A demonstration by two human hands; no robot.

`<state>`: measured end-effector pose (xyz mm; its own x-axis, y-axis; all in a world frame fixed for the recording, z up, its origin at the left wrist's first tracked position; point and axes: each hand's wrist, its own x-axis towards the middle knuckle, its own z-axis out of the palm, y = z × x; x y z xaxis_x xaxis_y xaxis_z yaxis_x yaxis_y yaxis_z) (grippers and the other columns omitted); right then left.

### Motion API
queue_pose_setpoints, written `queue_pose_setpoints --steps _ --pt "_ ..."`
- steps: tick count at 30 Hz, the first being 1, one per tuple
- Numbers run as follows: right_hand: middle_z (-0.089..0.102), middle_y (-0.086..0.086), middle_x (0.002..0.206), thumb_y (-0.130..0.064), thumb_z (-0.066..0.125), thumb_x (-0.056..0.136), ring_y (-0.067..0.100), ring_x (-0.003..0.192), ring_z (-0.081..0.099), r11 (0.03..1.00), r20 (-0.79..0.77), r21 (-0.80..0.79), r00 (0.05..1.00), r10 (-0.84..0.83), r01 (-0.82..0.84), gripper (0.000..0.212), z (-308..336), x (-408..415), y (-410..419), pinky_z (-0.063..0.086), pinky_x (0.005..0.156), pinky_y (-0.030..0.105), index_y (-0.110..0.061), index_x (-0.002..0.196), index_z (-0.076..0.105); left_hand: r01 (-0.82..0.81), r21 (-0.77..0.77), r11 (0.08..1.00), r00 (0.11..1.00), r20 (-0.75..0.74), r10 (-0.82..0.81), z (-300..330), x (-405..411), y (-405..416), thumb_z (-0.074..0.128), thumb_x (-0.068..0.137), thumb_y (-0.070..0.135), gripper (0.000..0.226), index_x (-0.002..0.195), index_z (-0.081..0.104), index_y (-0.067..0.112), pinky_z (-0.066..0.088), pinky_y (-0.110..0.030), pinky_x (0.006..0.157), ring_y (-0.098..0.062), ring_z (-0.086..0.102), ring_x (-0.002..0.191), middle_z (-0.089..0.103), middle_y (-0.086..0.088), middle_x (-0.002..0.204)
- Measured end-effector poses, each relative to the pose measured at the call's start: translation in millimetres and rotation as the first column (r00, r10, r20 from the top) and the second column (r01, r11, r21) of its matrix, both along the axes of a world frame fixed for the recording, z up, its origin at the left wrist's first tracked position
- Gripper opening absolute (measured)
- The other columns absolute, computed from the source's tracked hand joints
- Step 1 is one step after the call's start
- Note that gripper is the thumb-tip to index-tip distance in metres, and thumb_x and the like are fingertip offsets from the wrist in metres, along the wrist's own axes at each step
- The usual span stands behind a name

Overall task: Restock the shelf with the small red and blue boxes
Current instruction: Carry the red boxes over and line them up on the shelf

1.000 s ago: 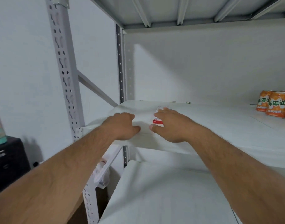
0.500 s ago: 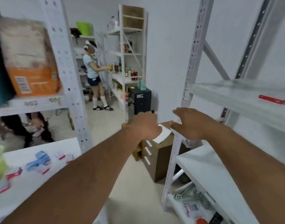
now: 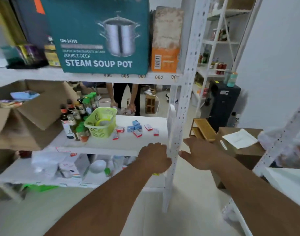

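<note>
Several small red boxes and blue boxes lie scattered on a white shelf board, right of a green basket. My left hand hovers at the board's front right corner, fingers loosely curled, holding nothing. My right hand is just right of the white shelf post, fingers spread, holding nothing. Both hands are a short way in front of the boxes and touch none.
A green basket, several bottles and an open cardboard box fill the board's left. A teal soup pot box stands above. Another person's legs show behind. A brown box sits at right.
I have turned left, away from the white shelf where a red box was set down. Both hands, now empty, have come to the shelf holding the scattered boxes.
</note>
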<state>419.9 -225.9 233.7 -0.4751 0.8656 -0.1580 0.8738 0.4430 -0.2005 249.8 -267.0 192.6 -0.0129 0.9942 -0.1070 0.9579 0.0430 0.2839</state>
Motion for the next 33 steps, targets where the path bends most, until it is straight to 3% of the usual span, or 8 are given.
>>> queue_pose_setpoints --steps 3,9,15,22,33 --pt "0.055 -0.003 0.143 -0.051 0.046 0.1 0.023 0.125 0.056 0.998 -0.035 -0.046 0.999 0.033 -0.034 0.05 -12 -43 -15 0.048 0.103 0.038 -0.027 0.144 0.047 -0.05 -0.039 0.998 0.997 -0.06 0.047 -8 -48 -26 0.049 0.091 0.05 0.056 0.139 0.046 0.023 0.043 -0.04 0.099 -0.026 0.052 0.125 0.052 -0.001 0.14" --pt "0.056 0.002 0.138 -0.053 0.045 0.096 0.024 0.122 0.056 0.997 0.004 -0.05 0.998 0.056 -0.056 0.055 -36 -113 -38 0.049 0.101 0.042 -0.02 0.141 0.048 -0.127 -0.054 0.991 0.991 -0.049 0.124 -22 -123 -69 0.051 0.087 0.051 0.056 0.134 0.05 0.02 0.044 -0.04 0.099 -0.027 0.051 0.124 0.053 -0.003 0.138" --pt "0.06 0.003 0.126 -0.052 0.046 0.096 0.023 0.109 0.06 0.997 0.042 -0.05 0.997 0.06 -0.058 0.049 -55 -151 -39 0.052 0.093 0.04 -0.019 0.132 0.051 -0.162 -0.078 0.984 0.987 -0.031 0.16 -25 -169 -84 0.051 0.092 0.048 0.057 0.14 0.046 0.018 0.039 -0.038 0.108 -0.026 0.042 0.135 0.046 -0.003 0.147" --pt "0.059 0.003 0.131 -0.048 0.047 0.098 0.023 0.117 0.058 0.997 0.036 -0.066 0.998 0.049 -0.047 0.049 -72 -169 -4 0.049 0.096 0.036 -0.017 0.135 0.05 -0.18 -0.102 0.978 0.983 -0.045 0.176 -38 -189 -53 0.047 0.095 0.048 0.056 0.141 0.045 0.018 0.037 -0.038 0.109 -0.025 0.042 0.136 0.044 -0.003 0.149" --pt "0.062 0.001 0.129 -0.05 0.048 0.098 0.021 0.113 0.061 0.994 -0.027 -0.106 0.999 0.033 -0.035 0.05 -94 -173 87 0.051 0.1 0.039 -0.018 0.137 0.051 -0.272 -0.132 0.953 0.961 -0.096 0.26 -54 -193 32 0.047 0.094 0.049 0.056 0.141 0.045 0.018 0.039 -0.038 0.104 -0.027 0.044 0.133 0.047 -0.003 0.146"
